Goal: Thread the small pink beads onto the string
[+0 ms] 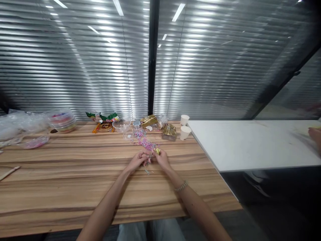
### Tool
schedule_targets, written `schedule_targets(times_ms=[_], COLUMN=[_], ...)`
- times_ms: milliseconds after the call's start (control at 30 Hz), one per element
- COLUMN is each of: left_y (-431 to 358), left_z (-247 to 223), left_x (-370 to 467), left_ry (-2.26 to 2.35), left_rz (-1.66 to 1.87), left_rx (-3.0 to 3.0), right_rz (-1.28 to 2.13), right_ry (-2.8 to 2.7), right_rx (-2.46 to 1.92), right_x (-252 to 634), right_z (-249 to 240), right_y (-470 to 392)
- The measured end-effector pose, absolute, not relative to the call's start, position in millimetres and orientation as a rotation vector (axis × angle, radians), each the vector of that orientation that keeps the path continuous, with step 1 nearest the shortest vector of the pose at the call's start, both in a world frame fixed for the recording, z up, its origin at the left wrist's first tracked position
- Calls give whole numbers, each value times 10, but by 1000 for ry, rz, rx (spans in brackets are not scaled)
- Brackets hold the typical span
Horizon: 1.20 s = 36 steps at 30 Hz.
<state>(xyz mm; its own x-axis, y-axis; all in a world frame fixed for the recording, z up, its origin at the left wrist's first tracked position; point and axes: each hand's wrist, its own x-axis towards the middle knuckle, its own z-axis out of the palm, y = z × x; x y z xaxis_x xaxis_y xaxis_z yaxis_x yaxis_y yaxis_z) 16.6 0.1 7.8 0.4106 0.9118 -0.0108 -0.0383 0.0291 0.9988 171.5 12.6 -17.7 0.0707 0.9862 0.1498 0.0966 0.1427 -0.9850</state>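
Note:
Both hands meet over the wooden table (75,187), just in front of a loose pile of small pink, purple and pale beads (147,144). My left hand (139,159) has its fingers bent together around something too small to name. Close beside it, my right hand (161,157) is pinched, with a small yellow item (157,151) at its fingertips; whether it is gripped is unclear. A pinkish piece (147,161) shows between the hands. Nearer me lie a few thin, light bits (147,171). A beaded bracelet (181,186) circles the right wrist.
Behind the beads stand a clear bowl (121,126), a small jar (136,125), gold packets (169,131) and paper cups (185,132). Stacked tubs (62,120) and plastic bags (22,125) are at left. Another person's hand (315,136) is over the white table (240,144).

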Motion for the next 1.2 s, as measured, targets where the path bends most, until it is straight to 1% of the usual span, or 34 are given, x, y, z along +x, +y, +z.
schedule_targets(times_ms=[100,167,233,333,533,800,867,1033,1200], left_y=[-31,-36,-16,44,120,75,62,52,67], left_z=[114,125,108,33,-51,55,62,32,-8], left_x=[153,136,113,80,43,82,81,67,56], left_ry=[868,925,1003,1083,1155,1249,1243,1193,1197], left_rz=[789,782,840,988,1201,1233,1203,1110,1122], left_rx=[1384,1414,1429,1406,1327,1372,1439,1600,1678], right_rz=[1037,1090,1115,1067,881,838,871,1097,1107], right_ry=[-1336,-1415,-1552,-1737,-1746,-1734,-1709,-1684,-1710], right_rx=[-1160,-1095,-1007,-936,-1078,-1026,-1018,-962,-968], right_x=[1712,1700,1682,1661,1696,1716,1724,1745,1751], right_z=[-146,-118,-88,-56,-56,-36,-16,48,53], right_y=[91,65,38,7,-36,-10,1,-15,-12])
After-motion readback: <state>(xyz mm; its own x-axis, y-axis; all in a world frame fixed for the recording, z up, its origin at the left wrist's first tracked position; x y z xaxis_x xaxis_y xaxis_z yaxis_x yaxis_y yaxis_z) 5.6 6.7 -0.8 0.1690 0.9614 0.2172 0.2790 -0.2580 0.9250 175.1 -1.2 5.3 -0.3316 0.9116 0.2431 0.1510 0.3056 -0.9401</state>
